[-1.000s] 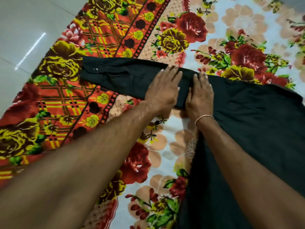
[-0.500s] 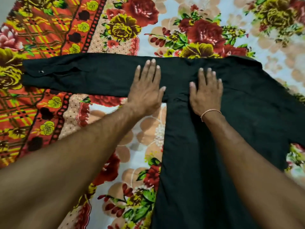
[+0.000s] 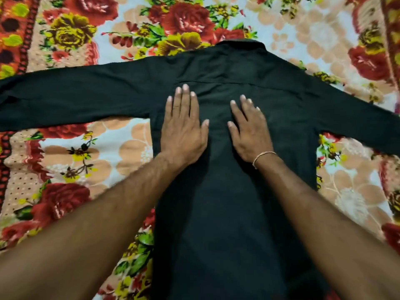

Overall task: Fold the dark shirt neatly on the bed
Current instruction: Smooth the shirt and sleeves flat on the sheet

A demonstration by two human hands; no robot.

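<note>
We are pressing both hands flat on the dark long-sleeved cloth shirt (image 3: pixel 227 191), palms down and fingers straight. Our left hand (image 3: pixel 184 128) is lying with its fingers close together and the thumb spread toward the middle; our right hand (image 3: pixel 249 131) is resting just beside it, fingers slightly fanned, a thin thread band (image 3: pixel 263 155) circling its wrist. Neither hand is gripping or pinching any fabric; a strip of shirt is showing between the two thumbs.

The shirt is lying spread out, back side up, on the bed's floral bedsheet (image 3: pixel 91 152) in red, yellow and peach. Its collar (image 3: pixel 240 43) is pointing toward the far edge of the bed, beyond our fingertips. Its sleeves are stretching out toward the left and right edges, and the body is running back toward the near edge between our forearms.
</note>
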